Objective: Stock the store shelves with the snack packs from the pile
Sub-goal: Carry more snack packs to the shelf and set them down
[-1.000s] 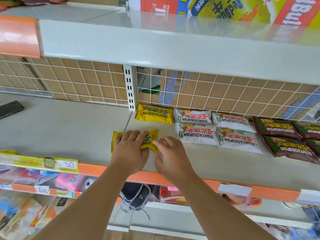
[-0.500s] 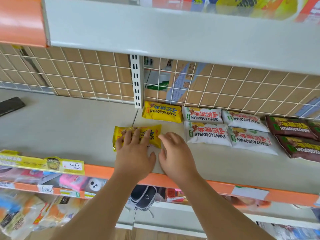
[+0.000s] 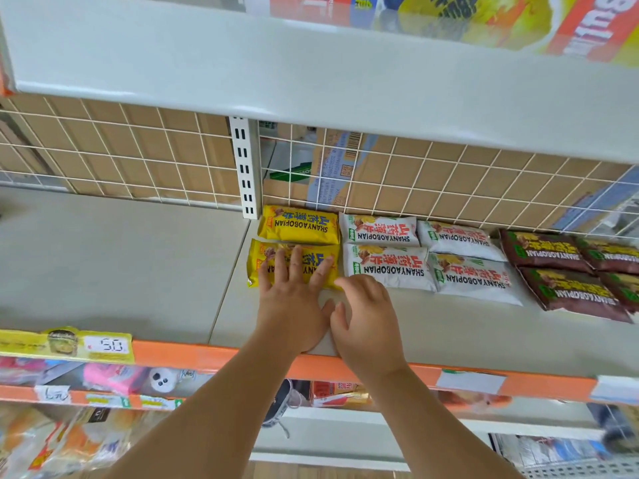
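Note:
A yellow snack pack (image 3: 262, 261) lies flat on the grey shelf (image 3: 138, 271), directly in front of a second yellow pack (image 3: 299, 225) at the wire back. My left hand (image 3: 294, 302) presses on the front yellow pack with straight, spread fingers. My right hand (image 3: 366, 319) sits just right of it with relaxed fingers, its fingertips at the pack's right front corner and holding nothing. Right of the yellow packs lie white packs (image 3: 390, 269) in two rows, then brown packs (image 3: 570, 288).
A white slotted upright (image 3: 246, 167) divides the wire-grid back. The upper shelf (image 3: 311, 70) overhangs close above. An orange rail (image 3: 518, 385) with a yellow price tag (image 3: 103, 345) edges the shelf front. Lower shelves hold mixed goods (image 3: 114, 378).
The front yellow pack has been pushed back and to the right, now lined up in front of the rear yellow pack and beside the white packs. Both hands moved forward with it.

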The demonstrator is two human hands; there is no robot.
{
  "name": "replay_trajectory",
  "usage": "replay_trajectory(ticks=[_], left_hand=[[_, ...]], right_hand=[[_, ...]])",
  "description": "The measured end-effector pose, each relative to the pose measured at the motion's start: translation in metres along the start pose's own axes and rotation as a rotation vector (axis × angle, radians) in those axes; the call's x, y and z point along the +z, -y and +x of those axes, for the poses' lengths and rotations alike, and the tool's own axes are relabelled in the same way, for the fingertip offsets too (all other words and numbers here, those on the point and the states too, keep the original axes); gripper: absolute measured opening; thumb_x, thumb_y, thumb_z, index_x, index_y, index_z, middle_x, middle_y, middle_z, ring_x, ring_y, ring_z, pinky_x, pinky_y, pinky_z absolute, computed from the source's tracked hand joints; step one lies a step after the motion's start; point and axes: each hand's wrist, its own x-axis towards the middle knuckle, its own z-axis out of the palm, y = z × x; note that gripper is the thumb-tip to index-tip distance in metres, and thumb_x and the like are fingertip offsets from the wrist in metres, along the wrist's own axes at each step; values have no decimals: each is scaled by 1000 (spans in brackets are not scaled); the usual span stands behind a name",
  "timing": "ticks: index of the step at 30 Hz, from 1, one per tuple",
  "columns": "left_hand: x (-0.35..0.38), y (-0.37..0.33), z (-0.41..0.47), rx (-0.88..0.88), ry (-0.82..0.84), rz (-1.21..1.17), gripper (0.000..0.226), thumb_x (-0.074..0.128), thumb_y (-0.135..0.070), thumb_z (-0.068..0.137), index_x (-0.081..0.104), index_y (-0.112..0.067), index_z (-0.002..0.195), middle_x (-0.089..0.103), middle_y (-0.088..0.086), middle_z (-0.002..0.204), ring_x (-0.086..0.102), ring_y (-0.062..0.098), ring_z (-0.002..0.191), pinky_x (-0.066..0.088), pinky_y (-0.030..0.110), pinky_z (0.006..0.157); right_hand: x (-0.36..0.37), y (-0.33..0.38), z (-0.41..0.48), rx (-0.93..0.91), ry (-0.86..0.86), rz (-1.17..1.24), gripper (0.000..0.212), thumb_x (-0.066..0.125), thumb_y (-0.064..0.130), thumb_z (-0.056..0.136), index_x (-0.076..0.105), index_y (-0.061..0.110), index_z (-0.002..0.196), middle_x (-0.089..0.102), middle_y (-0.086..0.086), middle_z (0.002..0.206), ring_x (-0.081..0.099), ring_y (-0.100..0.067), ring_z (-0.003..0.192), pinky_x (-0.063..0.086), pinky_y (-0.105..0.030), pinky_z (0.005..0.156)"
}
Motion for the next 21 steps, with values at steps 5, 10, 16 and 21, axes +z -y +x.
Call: replay_trajectory(ticks=[5, 10, 16, 21], left_hand=[[0, 0, 1, 6, -12, 2, 72, 21, -70, 95, -13, -48, 155, -6, 11, 169, -9, 40, 154, -1, 61, 120], [3, 2, 1, 20, -55, 0, 74, 14, -68, 88, 0, -47, 157, 6, 12, 168, 1, 40, 154, 6, 60, 120], [2, 3, -1, -12, -129, -83, 70, 29, -68, 90, 23, -43, 156, 23, 5, 166, 13, 38, 153, 15, 60, 120], [-7, 7, -23, -129, -249, -153, 68, 37, -62, 88, 41, -35, 151, 36, 4, 160, 24, 31, 151, 26, 57, 115]], right_hand=[[2, 1, 0, 11, 9, -7, 31, 58, 9, 84, 63, 16, 114, 58, -1, 106, 53, -23, 100, 48, -36, 86], [4, -1, 0, -4, 8, -9, 29, 57, 9, 83, 63, 15, 110, 58, -2, 104, 53, -24, 96, 48, -39, 82], [7, -1, -1, -4, -37, 5, 35, 59, 6, 79, 65, 13, 112, 60, -4, 106, 54, -27, 96, 50, -38, 81], [6, -4, -1, -24, -26, 16, 37, 62, 7, 79, 66, 11, 115, 62, -6, 108, 56, -29, 100, 50, -38, 85]])
